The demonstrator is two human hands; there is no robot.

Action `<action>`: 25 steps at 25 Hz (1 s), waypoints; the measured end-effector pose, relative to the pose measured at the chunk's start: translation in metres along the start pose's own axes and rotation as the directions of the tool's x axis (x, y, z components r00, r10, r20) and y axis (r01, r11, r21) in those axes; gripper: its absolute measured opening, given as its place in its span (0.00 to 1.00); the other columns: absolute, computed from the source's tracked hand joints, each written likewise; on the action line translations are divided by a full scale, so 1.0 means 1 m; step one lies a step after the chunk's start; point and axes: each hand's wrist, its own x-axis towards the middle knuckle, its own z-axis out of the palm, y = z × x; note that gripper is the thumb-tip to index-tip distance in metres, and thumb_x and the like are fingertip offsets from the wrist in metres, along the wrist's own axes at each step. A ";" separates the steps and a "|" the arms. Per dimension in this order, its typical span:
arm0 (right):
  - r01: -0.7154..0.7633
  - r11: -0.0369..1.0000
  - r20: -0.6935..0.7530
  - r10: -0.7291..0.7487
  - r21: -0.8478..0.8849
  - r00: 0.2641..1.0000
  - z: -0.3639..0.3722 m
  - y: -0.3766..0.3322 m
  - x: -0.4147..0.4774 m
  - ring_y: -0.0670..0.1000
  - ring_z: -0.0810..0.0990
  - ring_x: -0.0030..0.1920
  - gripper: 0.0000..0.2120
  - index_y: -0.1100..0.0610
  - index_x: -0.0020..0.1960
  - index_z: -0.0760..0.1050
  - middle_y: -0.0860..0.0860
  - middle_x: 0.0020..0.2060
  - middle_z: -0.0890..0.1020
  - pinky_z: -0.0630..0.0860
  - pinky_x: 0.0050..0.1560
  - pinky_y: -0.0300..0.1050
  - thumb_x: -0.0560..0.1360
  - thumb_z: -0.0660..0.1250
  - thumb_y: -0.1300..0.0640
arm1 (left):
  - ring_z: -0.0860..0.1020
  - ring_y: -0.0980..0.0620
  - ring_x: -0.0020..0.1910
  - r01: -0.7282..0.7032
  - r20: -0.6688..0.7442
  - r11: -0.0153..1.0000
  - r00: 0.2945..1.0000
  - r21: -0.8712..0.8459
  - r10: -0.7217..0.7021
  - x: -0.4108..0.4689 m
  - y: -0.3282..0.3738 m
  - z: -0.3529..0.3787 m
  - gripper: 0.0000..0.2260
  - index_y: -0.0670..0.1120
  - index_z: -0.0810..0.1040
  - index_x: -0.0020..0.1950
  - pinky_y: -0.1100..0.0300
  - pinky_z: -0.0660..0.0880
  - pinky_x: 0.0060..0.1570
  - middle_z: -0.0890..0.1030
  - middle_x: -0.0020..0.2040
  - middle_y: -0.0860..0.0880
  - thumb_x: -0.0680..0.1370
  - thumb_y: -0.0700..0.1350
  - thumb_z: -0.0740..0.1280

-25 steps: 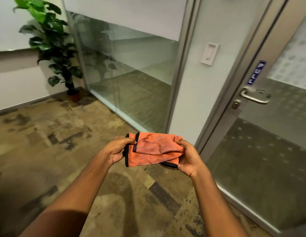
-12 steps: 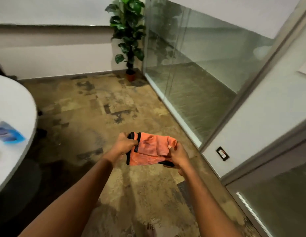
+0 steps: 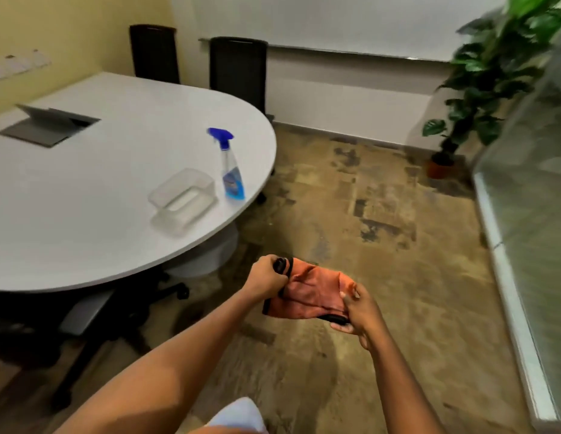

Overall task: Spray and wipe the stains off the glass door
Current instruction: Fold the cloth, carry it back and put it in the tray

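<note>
Both hands hold a folded orange cloth (image 3: 310,291) with black edging, low over the carpet. My left hand (image 3: 266,278) grips its left end and my right hand (image 3: 356,311) pinches its right end. A clear spray bottle (image 3: 230,166) with a blue trigger head and blue liquid stands upright near the rounded edge of the white table (image 3: 85,198), apart from my hands. The glass wall (image 3: 529,183) runs along the right edge of the view; the door itself is out of sight.
A clear plastic container (image 3: 182,200) sits beside the spray bottle. Two dark chairs (image 3: 238,68) stand behind the table, and another chair (image 3: 82,311) is tucked under its near side. A potted plant (image 3: 479,79) stands in the far right corner. Patterned carpet lies between table and glass.
The view has swung left, away from the door and glass wall toward the table with the spray bottle. Both hands have kept hold of the orange cloth.
</note>
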 end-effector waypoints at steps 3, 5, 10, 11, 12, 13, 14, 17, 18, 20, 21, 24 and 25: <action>0.065 0.996 0.082 -0.059 -0.063 0.995 0.040 -0.020 0.001 0.55 0.82 0.39 0.06 0.49 0.56 0.73 0.52 0.47 0.80 0.83 0.37 0.57 0.81 0.61 0.57 | 0.80 0.45 0.41 0.094 -0.099 0.994 0.990 -0.060 -0.100 0.012 -0.027 -0.025 0.05 0.41 0.79 0.41 0.58 0.72 0.38 0.80 0.38 0.45 0.67 0.38 0.68; 0.081 0.991 0.130 -0.067 -0.102 0.989 0.063 -0.031 0.005 0.58 0.83 0.44 0.09 0.49 0.58 0.73 0.54 0.51 0.80 0.83 0.37 0.58 0.80 0.61 0.58 | 0.76 0.47 0.35 0.139 -0.113 0.986 0.982 -0.095 -0.149 0.024 -0.042 -0.043 0.02 0.42 0.75 0.35 0.59 0.69 0.33 0.76 0.32 0.47 0.67 0.38 0.67; 0.128 0.974 0.236 -0.081 -0.189 0.968 0.117 -0.052 0.024 0.59 0.82 0.53 0.11 0.46 0.59 0.70 0.51 0.59 0.75 0.83 0.38 0.60 0.80 0.60 0.60 | 0.72 0.52 0.30 0.215 -0.074 0.962 0.970 -0.168 -0.230 0.074 -0.071 -0.092 0.05 0.44 0.74 0.36 0.61 0.66 0.28 0.74 0.31 0.48 0.70 0.40 0.69; 0.138 0.966 0.247 -0.082 -0.218 0.965 0.131 -0.057 0.030 0.58 0.82 0.53 0.11 0.45 0.58 0.69 0.50 0.59 0.74 0.83 0.39 0.61 0.80 0.60 0.60 | 0.73 0.52 0.33 0.227 -0.048 0.962 0.970 -0.153 -0.237 0.087 -0.078 -0.104 0.03 0.43 0.75 0.40 0.61 0.67 0.29 0.75 0.34 0.47 0.70 0.40 0.69; 0.144 0.959 0.250 -0.081 -0.244 0.965 0.147 -0.063 0.035 0.59 0.82 0.53 0.12 0.45 0.57 0.69 0.49 0.58 0.73 0.83 0.39 0.61 0.80 0.60 0.61 | 0.75 0.50 0.36 0.245 -0.016 0.958 0.968 -0.147 -0.250 0.102 -0.086 -0.118 0.06 0.42 0.76 0.45 0.61 0.69 0.30 0.76 0.37 0.46 0.70 0.40 0.69; 0.152 0.952 0.251 -0.084 -0.266 0.964 0.165 -0.070 0.040 0.59 0.82 0.52 0.13 0.44 0.57 0.68 0.49 0.59 0.73 0.83 0.38 0.60 0.80 0.60 0.62 | 0.76 0.49 0.40 0.254 0.011 0.958 0.967 -0.132 -0.254 0.116 -0.094 -0.132 0.09 0.41 0.76 0.48 0.60 0.70 0.31 0.77 0.41 0.44 0.70 0.41 0.69; 0.164 0.944 0.253 -0.091 -0.286 0.963 0.182 -0.076 0.044 0.59 0.82 0.52 0.13 0.45 0.57 0.68 0.50 0.59 0.72 0.83 0.37 0.59 0.80 0.61 0.62 | 0.76 0.48 0.41 0.246 0.032 0.963 0.969 -0.110 -0.244 0.129 -0.102 -0.146 0.11 0.41 0.76 0.50 0.60 0.70 0.32 0.77 0.43 0.43 0.70 0.41 0.69; 0.205 0.922 0.251 -0.123 -0.330 0.960 0.235 -0.096 0.056 0.59 0.81 0.51 0.13 0.47 0.57 0.70 0.51 0.60 0.73 0.84 0.34 0.57 0.79 0.60 0.63 | 0.73 0.49 0.37 0.202 0.056 0.971 0.979 -0.127 -0.196 0.164 -0.124 -0.191 0.07 0.41 0.73 0.45 0.61 0.67 0.30 0.73 0.40 0.43 0.70 0.39 0.68; 0.216 0.918 0.247 -0.136 -0.333 0.959 0.253 -0.103 0.058 0.59 0.81 0.50 0.13 0.46 0.58 0.70 0.51 0.60 0.73 0.84 0.34 0.57 0.79 0.60 0.62 | 0.72 0.50 0.35 0.205 0.067 0.969 0.978 -0.140 -0.197 0.174 -0.131 -0.205 0.05 0.41 0.72 0.42 0.61 0.66 0.29 0.72 0.38 0.44 0.70 0.37 0.67; 0.247 0.901 0.251 -0.162 -0.357 0.954 0.285 -0.116 0.061 0.58 0.82 0.50 0.13 0.45 0.58 0.70 0.51 0.58 0.74 0.84 0.33 0.54 0.79 0.59 0.61 | 0.70 0.51 0.32 0.206 0.101 0.967 0.976 -0.148 -0.193 0.194 -0.142 -0.234 0.08 0.43 0.68 0.36 0.62 0.64 0.29 0.69 0.34 0.46 0.70 0.35 0.67; 0.260 0.886 0.248 -0.172 -0.383 0.953 0.297 -0.122 0.064 0.58 0.82 0.49 0.13 0.45 0.58 0.69 0.51 0.58 0.74 0.84 0.33 0.53 0.79 0.59 0.61 | 0.69 0.51 0.31 0.206 0.105 0.965 0.976 -0.163 -0.191 0.203 -0.147 -0.245 0.10 0.44 0.67 0.35 0.63 0.63 0.28 0.68 0.33 0.46 0.69 0.34 0.67; 0.310 0.844 0.288 -0.195 -0.437 0.937 0.314 -0.133 0.064 0.58 0.82 0.48 0.13 0.46 0.56 0.67 0.53 0.59 0.74 0.83 0.30 0.48 0.79 0.58 0.63 | 0.68 0.50 0.29 0.174 0.075 0.965 0.984 -0.197 -0.162 0.212 -0.151 -0.265 0.11 0.43 0.66 0.33 0.63 0.62 0.28 0.67 0.31 0.46 0.68 0.32 0.67; 0.317 0.826 0.300 -0.189 -0.467 0.935 0.337 -0.142 0.079 0.58 0.81 0.48 0.13 0.46 0.55 0.66 0.54 0.59 0.73 0.83 0.29 0.47 0.79 0.57 0.64 | 0.68 0.50 0.29 0.205 0.061 0.953 0.979 -0.225 -0.196 0.236 -0.161 -0.277 0.11 0.43 0.66 0.33 0.62 0.62 0.28 0.67 0.31 0.46 0.67 0.32 0.67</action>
